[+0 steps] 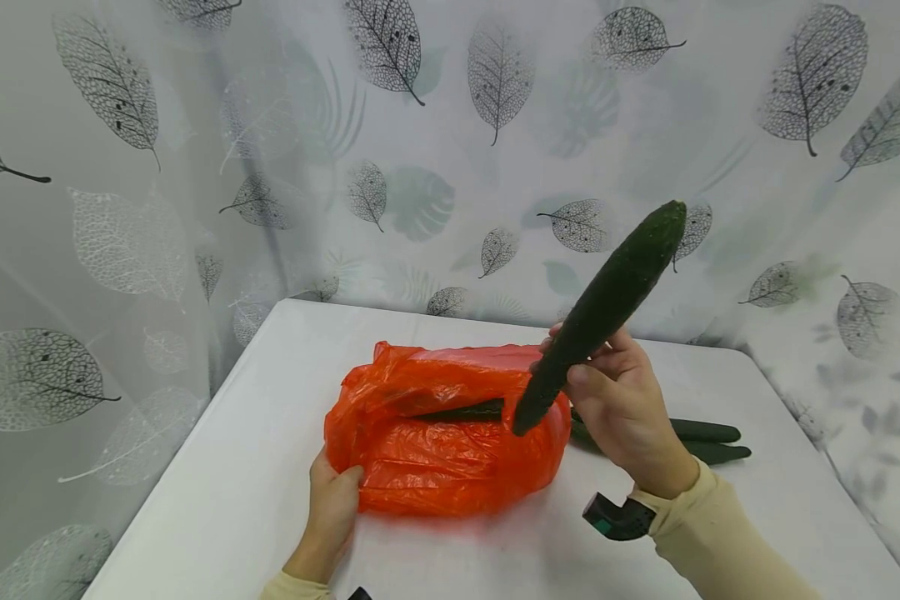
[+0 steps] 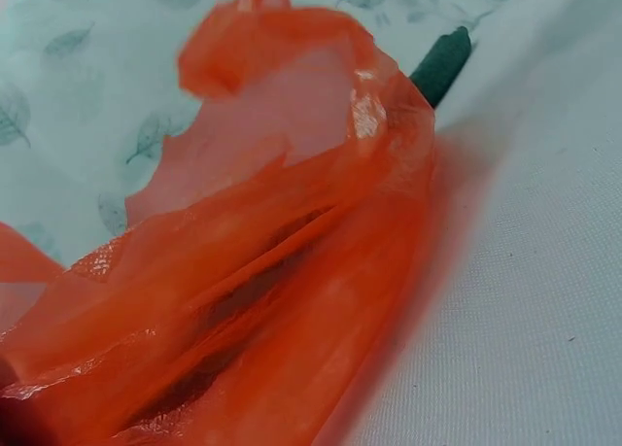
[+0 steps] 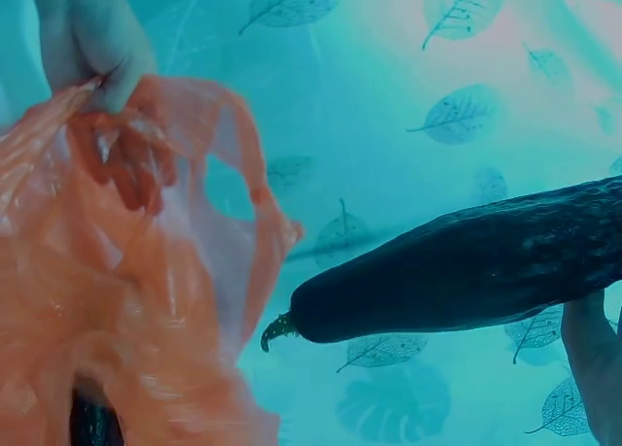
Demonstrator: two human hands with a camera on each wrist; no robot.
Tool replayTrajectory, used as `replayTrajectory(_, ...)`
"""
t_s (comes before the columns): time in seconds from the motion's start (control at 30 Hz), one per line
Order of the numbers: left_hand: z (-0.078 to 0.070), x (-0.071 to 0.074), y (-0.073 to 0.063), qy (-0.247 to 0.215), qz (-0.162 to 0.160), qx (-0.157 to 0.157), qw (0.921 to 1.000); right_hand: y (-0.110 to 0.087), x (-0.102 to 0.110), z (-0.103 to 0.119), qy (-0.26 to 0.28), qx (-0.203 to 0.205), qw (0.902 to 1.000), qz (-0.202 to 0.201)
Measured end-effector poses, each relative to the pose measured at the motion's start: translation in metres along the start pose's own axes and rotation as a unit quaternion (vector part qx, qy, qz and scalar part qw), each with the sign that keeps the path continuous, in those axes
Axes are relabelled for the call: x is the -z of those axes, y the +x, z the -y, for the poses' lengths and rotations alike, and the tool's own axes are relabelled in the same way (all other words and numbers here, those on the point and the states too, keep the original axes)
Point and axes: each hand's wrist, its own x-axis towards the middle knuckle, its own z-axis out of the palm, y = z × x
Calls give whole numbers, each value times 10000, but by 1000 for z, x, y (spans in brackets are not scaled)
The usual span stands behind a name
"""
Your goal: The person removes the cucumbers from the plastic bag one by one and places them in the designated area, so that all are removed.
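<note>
A long, dark green cucumber with bumpy skin [image 1: 600, 317] is in the right hand [image 1: 630, 408], raised above the white, smooth-topped desk [image 1: 270, 392]. The fingers of that hand are closed around its lower half, with the thumb on the near side. The cucumber is tilted, its upper end pointing up and to the right, its lower end overlapping the right side of the bag in the head view; whether the two touch there I cannot tell. The right wrist view shows a short, curled green stem [image 3: 277, 329] at one end of it

The left hand [image 1: 333, 508] grips the left side of a crumpled, translucent orange-red plastic bag [image 1: 442, 475], thumb in front and fingers behind; in the right wrist view those fingers show through the thin film. The bag lies on the desk with its mouth partly open, and another dark green cucumber [image 1: 461, 412] lies inside, seen through the opening

To the right of the bag, two slim, dark green cucumbers [image 1: 708, 432] rest side by side on the desk, partly hidden behind the right hand and wrist. Both arms wear pale beige fabric sleeves [image 1: 727, 542], and a black, curved wrist device [image 1: 618, 518] sits at the right cuff. Behind the desk hangs a whitish curtain printed with grey leaves [image 1: 450, 150]
</note>
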Motion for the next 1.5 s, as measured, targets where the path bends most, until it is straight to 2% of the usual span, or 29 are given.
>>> replayTrajectory(0.4,1,0,0,60,-10,42,10000,-11,18,10,183,84,9998,29)
replayTrajectory(0.67,1,0,1,59,-28,84,9999,-25,41,6,-805,18,9967,-33)
replayTrajectory(0.83,1,1,1,59,-17,82,9999,-36,56,6,-1905,-122,9816,-85)
replayTrajectory(0.97,2,0,2,32,-36,90,9999,-45,68,7,-2598,-242,9653,-47)
replayTrajectory(1.1,3,-1,3,0,-64,82,9999,-54,80,7,-3366,-146,9415,-26)
replayTrajectory(1.3,3,-1,3,3,-123,59,9999,-68,99,9,-4634,-69,8861,-19)
replayTrajectory(1.43,3,-2,3,12,-109,73,9999,-78,112,10,-5438,-77,8392,2)
replayTrajectory(1.5,2,-2,3,20,-99,79,9999,-83,120,9,-5727,-16,8198,45)
